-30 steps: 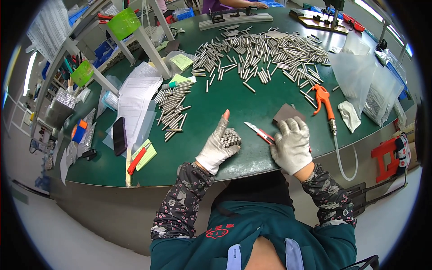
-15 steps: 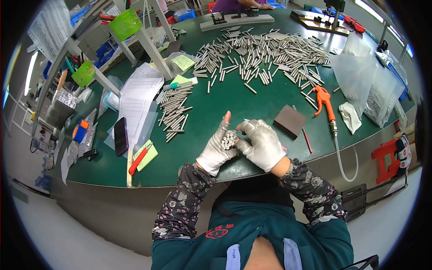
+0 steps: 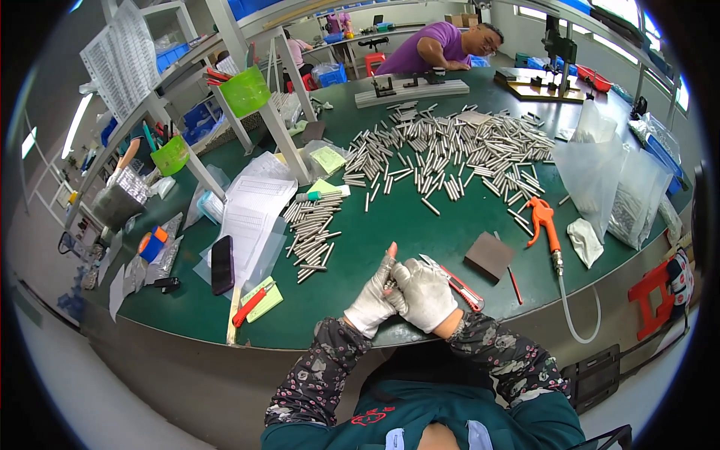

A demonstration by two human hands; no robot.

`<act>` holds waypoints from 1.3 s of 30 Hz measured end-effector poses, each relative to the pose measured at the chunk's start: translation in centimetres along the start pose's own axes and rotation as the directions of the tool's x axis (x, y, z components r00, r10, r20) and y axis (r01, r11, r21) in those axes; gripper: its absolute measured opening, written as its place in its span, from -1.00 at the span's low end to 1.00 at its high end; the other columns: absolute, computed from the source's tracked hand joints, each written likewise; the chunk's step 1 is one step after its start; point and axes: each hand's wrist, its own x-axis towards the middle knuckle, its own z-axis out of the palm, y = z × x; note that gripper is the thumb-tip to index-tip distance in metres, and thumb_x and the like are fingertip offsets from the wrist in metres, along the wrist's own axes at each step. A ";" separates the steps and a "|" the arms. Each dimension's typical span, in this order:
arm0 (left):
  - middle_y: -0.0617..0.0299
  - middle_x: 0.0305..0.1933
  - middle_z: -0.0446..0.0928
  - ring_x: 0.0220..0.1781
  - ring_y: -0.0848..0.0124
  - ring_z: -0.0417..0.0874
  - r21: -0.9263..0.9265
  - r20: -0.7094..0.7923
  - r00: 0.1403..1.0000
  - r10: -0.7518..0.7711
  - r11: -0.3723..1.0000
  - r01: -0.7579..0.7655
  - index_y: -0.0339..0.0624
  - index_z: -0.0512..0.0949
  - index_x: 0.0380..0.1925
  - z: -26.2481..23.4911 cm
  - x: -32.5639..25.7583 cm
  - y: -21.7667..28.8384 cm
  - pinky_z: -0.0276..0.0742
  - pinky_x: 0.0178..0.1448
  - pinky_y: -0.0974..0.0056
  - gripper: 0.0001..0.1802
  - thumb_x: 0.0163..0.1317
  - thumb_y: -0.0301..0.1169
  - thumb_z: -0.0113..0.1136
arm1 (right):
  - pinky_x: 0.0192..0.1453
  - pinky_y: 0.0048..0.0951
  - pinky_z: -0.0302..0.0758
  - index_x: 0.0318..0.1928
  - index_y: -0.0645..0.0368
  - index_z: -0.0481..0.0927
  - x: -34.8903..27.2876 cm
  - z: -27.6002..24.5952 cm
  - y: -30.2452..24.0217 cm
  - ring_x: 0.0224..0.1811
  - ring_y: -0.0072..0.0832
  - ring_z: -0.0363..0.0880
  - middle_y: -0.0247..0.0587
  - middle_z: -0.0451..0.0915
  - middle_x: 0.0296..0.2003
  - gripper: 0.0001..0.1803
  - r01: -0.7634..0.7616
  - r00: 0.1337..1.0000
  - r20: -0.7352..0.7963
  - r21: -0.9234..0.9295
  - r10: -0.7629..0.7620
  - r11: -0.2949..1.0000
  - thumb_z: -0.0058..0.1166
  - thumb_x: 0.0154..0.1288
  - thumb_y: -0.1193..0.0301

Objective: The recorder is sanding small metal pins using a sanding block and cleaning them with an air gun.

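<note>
Both of my hands wear whitish gloves with bare fingertips and meet near the table's front edge. My left hand (image 3: pixel 369 301) is closed round a bundle of short metal pins (image 3: pixel 389 286), its thumb pointing up. Only a few pin ends show between the hands. My right hand (image 3: pixel 426 297) presses against the bundle with curled fingers, which hide most of it. Just right of that hand lies a red utility knife (image 3: pixel 468 296) with its blade out. Loose pins form a big heap (image 3: pixel 457 146) farther back and a smaller pile (image 3: pixel 311 234) at the left.
A brown block (image 3: pixel 489 257), a red pencil-like stick (image 3: pixel 515 286) and an orange air gun (image 3: pixel 543 223) lie to the right. Papers (image 3: pixel 256 206), a phone (image 3: pixel 222 265) and a red-handled cutter (image 3: pixel 250 306) are leftward. Across the table a person in purple (image 3: pixel 425 51) leans over.
The view has tilted up, so the scene sits lower. My right hand has closed over the pin bundle, covering the ends that showed before. The utility knife beside it has come into sight.
</note>
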 end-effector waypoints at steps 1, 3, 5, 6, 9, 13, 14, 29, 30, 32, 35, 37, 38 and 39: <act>0.39 0.16 0.35 0.04 0.57 0.41 -0.027 0.012 1.000 0.017 0.999 -0.017 -0.04 -0.16 0.51 0.0 0.1 -0.1 0.35 0.17 0.46 0.17 0.06 -0.33 0.49 | -0.26 -0.13 0.50 -0.14 0.23 0.55 -0.1 0.0 0.0 -0.31 -0.15 0.59 -0.09 0.52 -0.40 -0.57 0.006 1.000 0.004 -0.010 -0.005 1.000 0.18 0.13 0.14; 0.37 0.18 0.34 0.08 0.55 0.41 -0.067 0.031 0.998 0.063 0.996 -0.061 -0.07 -0.14 0.50 0.0 0.1 -0.2 0.35 0.21 0.42 0.20 0.02 -0.30 0.53 | -0.28 -0.12 0.49 -0.16 0.23 0.54 -0.1 0.0 0.0 -0.34 -0.13 0.57 -0.08 0.50 -0.42 -0.58 0.014 1.000 -0.014 0.030 -0.013 0.999 0.16 0.15 0.13; 0.34 0.24 0.33 0.15 0.51 0.39 -0.046 0.025 0.998 0.050 0.998 -0.049 -0.11 -0.14 0.50 -0.1 0.2 -0.3 0.32 0.27 0.38 0.24 -0.03 -0.20 0.55 | -0.29 -0.12 0.48 -0.18 0.23 0.53 -0.2 0.2 0.1 -0.35 -0.13 0.56 -0.08 0.49 -0.43 -0.59 0.029 0.999 -0.038 0.032 -0.028 0.999 0.13 0.18 0.12; 0.34 0.26 0.32 0.16 0.51 0.39 -0.021 0.027 0.998 0.062 0.998 -0.062 -0.11 -0.14 0.50 -0.1 0.2 -0.3 0.30 0.28 0.37 0.24 -0.03 -0.19 0.55 | -0.28 -0.12 0.47 -0.18 0.22 0.53 -0.2 0.3 0.1 -0.34 -0.13 0.55 -0.09 0.49 -0.42 -0.59 0.029 0.999 -0.033 0.031 -0.028 0.999 0.11 0.20 0.10; 0.27 0.33 0.28 0.22 0.47 0.36 0.126 0.021 0.992 0.128 0.983 -0.130 -0.10 -0.12 0.50 -0.2 0.2 -0.4 0.27 0.32 0.35 0.21 0.01 -0.15 0.52 | -0.31 -0.11 0.42 -0.15 0.20 0.50 -0.2 0.6 0.3 -0.38 -0.09 0.51 -0.10 0.46 -0.44 -0.51 0.058 0.995 -0.079 0.041 -0.054 0.997 0.00 0.29 -0.02; 0.23 0.37 0.25 0.26 0.46 0.33 0.140 0.004 0.989 0.146 0.980 -0.145 -0.08 -0.12 0.50 -0.1 0.3 -0.6 0.26 0.33 0.33 0.20 0.01 -0.13 0.51 | -0.29 -0.11 0.41 -0.13 0.19 0.50 -0.2 0.8 0.4 -0.38 -0.11 0.50 -0.12 0.45 -0.43 -0.52 0.078 0.993 -0.093 0.022 -0.075 0.997 -0.01 0.29 -0.01; 0.22 0.38 0.24 0.27 0.46 0.33 0.213 -0.001 0.980 0.199 0.958 -0.194 -0.07 -0.12 0.50 -0.1 0.3 -0.6 0.25 0.34 0.33 0.20 0.00 -0.12 0.51 | -0.28 -0.12 0.42 -0.13 0.21 0.51 -0.2 0.8 0.3 -0.36 -0.13 0.51 -0.12 0.46 -0.43 -0.54 0.083 0.993 -0.089 0.013 -0.081 0.996 0.03 0.26 0.04; 0.25 0.47 0.16 0.37 0.42 0.25 0.222 0.011 0.980 0.198 0.955 -0.196 -0.02 -0.04 0.49 -0.1 0.2 -0.2 0.14 0.43 0.27 0.11 0.06 -0.23 0.49 | -0.30 -0.10 0.41 -0.12 0.18 0.48 -0.2 0.9 0.3 -0.37 -0.10 0.50 -0.11 0.45 -0.40 -0.53 0.074 0.994 -0.083 0.008 -0.073 0.997 -0.03 0.30 0.00; 0.23 0.50 0.10 0.41 0.41 0.22 0.180 0.028 0.989 0.145 0.973 -0.147 -0.03 -0.08 0.49 -0.2 0.2 -0.3 0.14 0.44 0.29 0.11 0.06 -0.29 0.47 | -0.29 -0.10 0.41 -0.12 0.17 0.48 -0.2 1.0 0.4 -0.37 -0.10 0.50 -0.11 0.44 -0.40 -0.54 0.076 0.994 -0.079 0.004 -0.075 0.997 -0.03 0.30 0.00; 0.20 0.54 0.00 0.46 0.40 0.17 0.281 0.058 0.979 0.193 0.938 -0.202 -0.05 -0.13 0.50 -0.4 0.2 -0.3 0.13 0.45 0.33 0.11 0.07 -0.38 0.43 | -0.29 -0.10 0.41 -0.11 0.17 0.47 -0.2 1.0 0.4 -0.36 -0.10 0.50 -0.11 0.44 -0.40 -0.54 0.074 0.995 -0.073 0.001 -0.073 0.997 -0.03 0.30 0.00; 0.19 0.56 -0.04 0.48 0.39 0.15 0.300 0.070 0.976 0.205 0.929 -0.217 -0.03 -0.14 0.50 -0.5 0.2 -0.4 0.13 0.46 0.33 0.11 0.07 -0.43 0.42 | -0.28 -0.09 0.41 -0.11 0.18 0.47 -0.2 1.1 0.5 -0.36 -0.10 0.49 -0.11 0.44 -0.40 -0.53 0.070 0.996 -0.062 0.001 -0.069 0.998 -0.03 0.30 0.00; 0.19 0.56 -0.04 0.48 0.39 0.14 0.236 0.063 0.984 0.168 0.955 -0.178 -0.02 -0.14 0.50 -0.4 0.2 -0.4 0.13 0.46 0.32 0.11 0.07 -0.44 0.42 | -0.28 -0.09 0.41 -0.12 0.18 0.48 -0.2 1.2 0.5 -0.36 -0.10 0.49 -0.11 0.44 -0.41 -0.53 0.059 0.997 -0.057 0.004 -0.059 0.998 -0.04 0.30 0.00; 0.19 0.56 -0.04 0.48 0.39 0.14 0.315 0.072 0.972 0.226 0.919 -0.237 -0.01 -0.13 0.50 -0.4 0.2 -0.3 0.13 0.46 0.32 0.11 0.07 -0.44 0.42 | -0.28 -0.09 0.41 -0.12 0.19 0.48 -0.2 1.2 0.4 -0.36 -0.10 0.49 -0.11 0.44 -0.41 -0.53 0.074 0.995 -0.072 0.002 -0.074 0.997 -0.04 0.30 0.00; 0.20 0.56 -0.04 0.48 0.39 0.15 0.268 0.068 0.981 0.181 0.944 -0.193 -0.01 -0.13 0.50 -0.4 0.2 -0.2 0.14 0.46 0.32 0.11 0.07 -0.45 0.42 | -0.29 -0.10 0.41 -0.12 0.19 0.48 -0.2 1.1 0.4 -0.36 -0.10 0.49 -0.11 0.44 -0.41 -0.53 0.077 0.994 -0.080 0.002 -0.077 0.997 -0.04 0.30 0.00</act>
